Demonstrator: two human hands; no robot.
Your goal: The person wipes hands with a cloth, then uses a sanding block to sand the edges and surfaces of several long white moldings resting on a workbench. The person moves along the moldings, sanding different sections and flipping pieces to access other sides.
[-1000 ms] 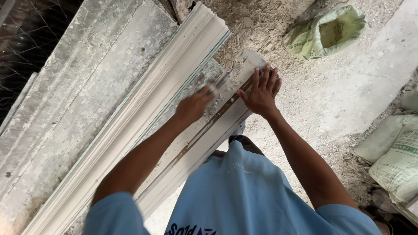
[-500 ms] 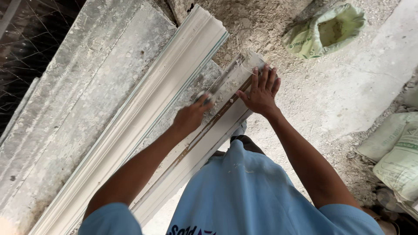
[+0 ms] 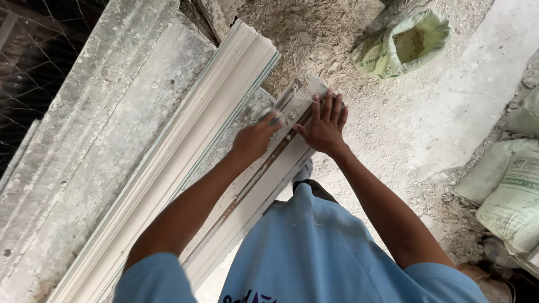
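Nearest the camera is the person's blue shirt (image 3: 320, 252), with both bare arms reaching forward over a long white moulding (image 3: 264, 185) that lies slantwise on a rough grey surface (image 3: 112, 146). The left hand (image 3: 255, 140) is closed around a small tool (image 3: 276, 118), too blurred to name, and presses it into the moulding's channel near the far end. The right hand (image 3: 325, 126) lies flat, fingers spread, on the same end, holding it down; the two hands sit close together but apart. A brown streak runs along the groove toward the body, and the far tip looks chipped and dusty. By the look of it the step in hand is scraping or smoothing the profile at that end, one hand working and the other steadying. The next move seems to call for firm, even pressure along the groove, with the flat hand kept clear of the tool's path so the piece neither shifts nor cracks. Just left lies a second, wider white moulding (image 3: 185, 140), parallel to the first. Beyond, the ground (image 3: 449, 112) is strewn with rubble, an open green sack (image 3: 404, 45) sits at the top, and more sacks (image 3: 505, 191) are piled at the right.
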